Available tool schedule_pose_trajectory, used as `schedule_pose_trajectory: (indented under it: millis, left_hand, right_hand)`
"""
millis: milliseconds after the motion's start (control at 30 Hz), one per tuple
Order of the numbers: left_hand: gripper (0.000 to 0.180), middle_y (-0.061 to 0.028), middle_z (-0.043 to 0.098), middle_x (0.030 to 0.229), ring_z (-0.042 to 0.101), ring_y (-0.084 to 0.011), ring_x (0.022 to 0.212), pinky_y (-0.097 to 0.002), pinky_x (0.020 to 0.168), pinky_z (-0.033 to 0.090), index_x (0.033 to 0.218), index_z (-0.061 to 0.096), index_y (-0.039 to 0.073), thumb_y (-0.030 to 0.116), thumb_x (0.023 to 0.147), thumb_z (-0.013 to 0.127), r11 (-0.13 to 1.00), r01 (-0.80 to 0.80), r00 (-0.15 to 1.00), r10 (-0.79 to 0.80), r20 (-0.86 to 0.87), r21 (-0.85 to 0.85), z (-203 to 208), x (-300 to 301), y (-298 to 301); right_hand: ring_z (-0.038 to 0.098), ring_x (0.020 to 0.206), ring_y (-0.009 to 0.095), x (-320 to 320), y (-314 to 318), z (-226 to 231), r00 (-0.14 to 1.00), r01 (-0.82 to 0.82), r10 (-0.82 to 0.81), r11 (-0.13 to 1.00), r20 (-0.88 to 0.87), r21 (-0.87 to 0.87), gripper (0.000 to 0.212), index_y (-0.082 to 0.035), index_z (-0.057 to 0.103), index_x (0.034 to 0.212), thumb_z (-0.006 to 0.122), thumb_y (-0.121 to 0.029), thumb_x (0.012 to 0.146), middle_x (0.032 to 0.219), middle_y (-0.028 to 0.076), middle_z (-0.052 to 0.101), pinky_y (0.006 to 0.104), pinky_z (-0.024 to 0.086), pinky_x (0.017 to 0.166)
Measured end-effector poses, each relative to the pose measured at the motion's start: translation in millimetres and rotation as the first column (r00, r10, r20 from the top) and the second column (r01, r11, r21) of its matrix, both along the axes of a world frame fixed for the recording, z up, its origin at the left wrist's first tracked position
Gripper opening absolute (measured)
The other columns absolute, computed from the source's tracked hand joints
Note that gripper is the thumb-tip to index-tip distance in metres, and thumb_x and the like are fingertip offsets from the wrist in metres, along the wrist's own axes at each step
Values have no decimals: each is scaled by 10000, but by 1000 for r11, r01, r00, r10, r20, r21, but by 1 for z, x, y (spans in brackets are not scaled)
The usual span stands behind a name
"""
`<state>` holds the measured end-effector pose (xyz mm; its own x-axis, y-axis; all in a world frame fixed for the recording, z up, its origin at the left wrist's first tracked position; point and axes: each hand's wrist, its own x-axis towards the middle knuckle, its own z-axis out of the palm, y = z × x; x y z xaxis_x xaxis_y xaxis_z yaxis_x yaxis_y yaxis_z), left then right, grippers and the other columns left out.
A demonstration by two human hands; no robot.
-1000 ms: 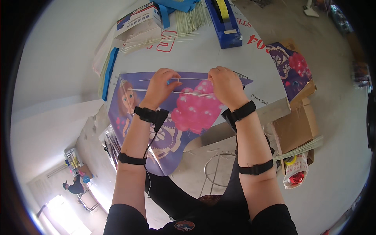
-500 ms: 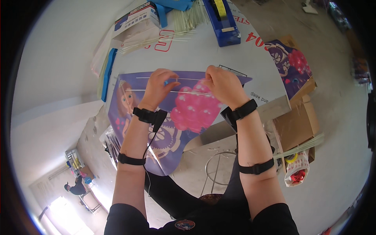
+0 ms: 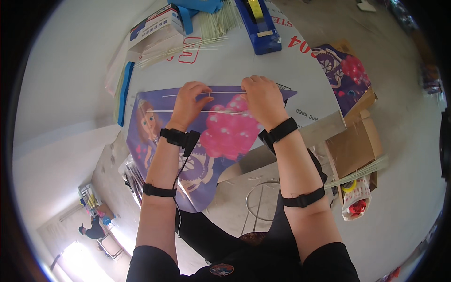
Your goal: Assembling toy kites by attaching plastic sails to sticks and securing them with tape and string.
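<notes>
A purple printed sheet [image 3: 188,155], with a cartoon girl and pink balloons on it, lies on the table and hangs over the near edge. Across its far part runs a thin white rod [image 3: 225,92]. A second thin white rod [image 3: 223,112] lies closer to me. My left hand [image 3: 190,103] is over the far rod, thumb and forefinger pinching a tiny pale piece too small to name. To its right, my right hand [image 3: 263,98] has its fingers closed on the far rod at the sheet's far edge. Its fingertips are partly hidden.
At the far side stand a blue tape dispenser [image 3: 263,37], an open carton [image 3: 157,30] and loose thin rods [image 3: 218,23]. A blue strip [image 3: 126,94] lies left. Right of the table are another printed sheet [image 3: 343,75], cardboard boxes [image 3: 350,148] and a bag [image 3: 355,204]. A person [image 3: 94,229] is far left.
My right hand has shifted slightly left along the sheet's far edge. A small blue bit at my left fingertips no longer shows. The whole view has shifted a little.
</notes>
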<state>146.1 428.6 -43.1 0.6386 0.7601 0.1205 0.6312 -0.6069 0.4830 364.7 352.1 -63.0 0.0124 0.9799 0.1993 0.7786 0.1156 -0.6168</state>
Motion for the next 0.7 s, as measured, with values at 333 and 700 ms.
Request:
schedule_pose_trajectory:
  millis: [333,700]
  left_hand:
    - [239,-69,617,948,568,-268,948,-354,804,472,885,644,62,83,675,755,999,-37,998,36,-51,-12,-8,2,2]
    - [253,-67,619,934,560,-272,929,-350,805,463,902,648,66,98,675,756,999,-44,998,43,-52,-26,-7,3,2]
  right_hand:
    - [567,820,259,-8,1,-4,989,78,-81,996,123,32,50,-80,598,705,606,-53,663,782,75,579,359,465,717]
    - [572,836,257,-9,2,-3,987,103,-103,995,121,8,56,-81,604,722,611,-51,675,802,81,591,355,467,726]
